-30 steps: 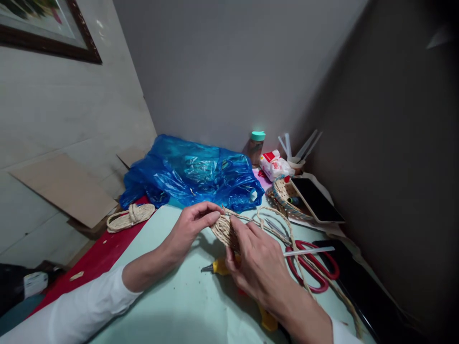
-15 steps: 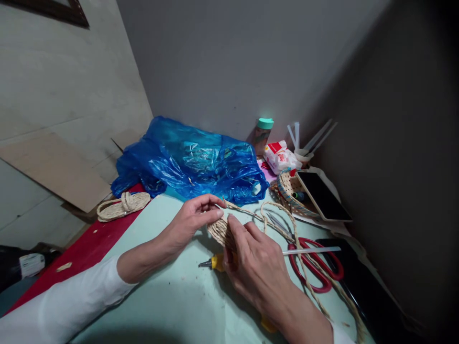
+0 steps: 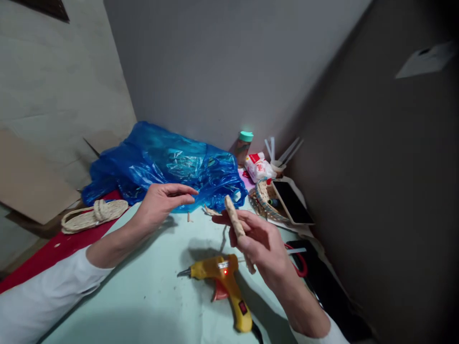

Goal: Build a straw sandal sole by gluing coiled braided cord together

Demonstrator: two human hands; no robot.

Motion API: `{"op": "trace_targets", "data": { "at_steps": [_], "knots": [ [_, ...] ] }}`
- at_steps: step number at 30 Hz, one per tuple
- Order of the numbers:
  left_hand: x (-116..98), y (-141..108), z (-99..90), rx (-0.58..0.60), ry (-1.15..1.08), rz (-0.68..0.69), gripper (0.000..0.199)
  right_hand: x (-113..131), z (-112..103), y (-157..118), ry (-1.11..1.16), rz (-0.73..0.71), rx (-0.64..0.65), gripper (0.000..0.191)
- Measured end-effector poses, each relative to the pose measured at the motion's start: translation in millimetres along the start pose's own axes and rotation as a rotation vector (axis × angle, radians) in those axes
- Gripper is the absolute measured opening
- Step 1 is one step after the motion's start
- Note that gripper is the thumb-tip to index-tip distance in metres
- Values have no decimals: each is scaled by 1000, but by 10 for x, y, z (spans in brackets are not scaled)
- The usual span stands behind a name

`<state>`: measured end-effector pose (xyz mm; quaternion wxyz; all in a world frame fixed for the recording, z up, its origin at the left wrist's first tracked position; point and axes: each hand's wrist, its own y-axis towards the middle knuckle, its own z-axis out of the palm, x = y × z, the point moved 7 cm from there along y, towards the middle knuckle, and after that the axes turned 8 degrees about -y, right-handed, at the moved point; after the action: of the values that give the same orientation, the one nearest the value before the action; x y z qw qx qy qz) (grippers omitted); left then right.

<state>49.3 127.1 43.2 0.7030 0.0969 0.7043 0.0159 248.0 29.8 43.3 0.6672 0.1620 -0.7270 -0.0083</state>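
My right hand [image 3: 263, 243] grips a coiled straw-rope piece [image 3: 234, 219], turned so that its narrow edge faces me. Raised over the far left part of the table, my left hand [image 3: 167, 200] has its fingers stretched out and apart from the thumb, with nothing visible between them. Below my right hand lies a yellow glue gun [image 3: 215, 268] on its side, its red light lit and its nozzle pointing left. A finished-looking straw slipper [image 3: 95, 216] rests on the red cloth at the left. Red-handled scissors [image 3: 302, 265] are partly hidden behind my right wrist.
A blue plastic bag [image 3: 161, 157] spreads across the back of the table. At the back right are a jar with a green lid [image 3: 245, 143], a tissue pack [image 3: 258, 167], a woven basket [image 3: 263, 198] and a tablet [image 3: 293, 202]. Straw scraps [image 3: 211, 210] lie near the bag.
My left hand has let go of the straw piece and moved left. My right hand has lifted and turned the piece edge-on, uncovering the glue gun. The view has shifted right.
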Motion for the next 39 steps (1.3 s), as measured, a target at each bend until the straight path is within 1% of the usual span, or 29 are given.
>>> {"op": "trace_targets", "data": {
  "at_steps": [3, 6, 8, 10, 13, 14, 16, 18, 20, 24, 29, 31, 32, 34, 37, 38, 39],
  "knots": [
    [-90, 43, 155, 88, -65, -4, 12, 35, -113, 8, 278, -44, -19, 42],
    [-196, 50, 415, 224, -226, -34, 11, 37, -110, 12, 446, -52, 4, 42],
    [-272, 24, 600, 295, -369, -69, 13, 42, -76, 14, 534, -50, 31, 42],
    [-361, -7, 752, 328, -471, -59, 22, 49, -56, 17, 606, -52, 42, 41],
    [-444, -92, 1026, 493, -582, -106, 32, 49, -48, 20, 692, -48, 40, 43],
    [-450, -117, 1097, 531, -601, -139, 32, 47, -46, 21, 713, -45, 38, 43],
    [-451, -145, 1192, 556, -626, -194, 28, 41, -40, 22, 746, -40, 30, 43],
    [-453, -155, 1243, 554, -606, -215, 24, 36, -28, 21, 765, -38, 25, 41],
    [-467, -158, 1270, 559, -567, -204, 22, 27, -13, 18, 775, -36, 23, 39],
    [-489, -168, 1283, 567, -535, -192, 20, -5, 15, 18, 782, -24, 38, 38],
    [-548, -151, 1207, 458, -464, -71, 14, -36, 40, 16, 775, -7, 63, 38],
    [-531, -148, 1187, 434, -450, -70, 15, -42, 42, 14, 774, 4, 66, 38],
    [-514, -151, 1189, 444, -446, -85, 16, -45, 36, 15, 773, 9, 63, 37],
    [-490, -165, 1213, 518, -457, -132, 23, -54, 9, 23, 772, 21, 47, 38],
    [-503, -200, 1266, 696, -554, -227, 45, -66, -59, 44, 778, 32, 1, 41],
    [-519, -198, 1271, 737, -605, -250, 52, -69, -77, 50, 781, 33, -12, 41],
    [-539, -175, 1262, 747, -652, -252, 56, -72, -88, 56, 784, 35, -18, 41]
  ]
}}
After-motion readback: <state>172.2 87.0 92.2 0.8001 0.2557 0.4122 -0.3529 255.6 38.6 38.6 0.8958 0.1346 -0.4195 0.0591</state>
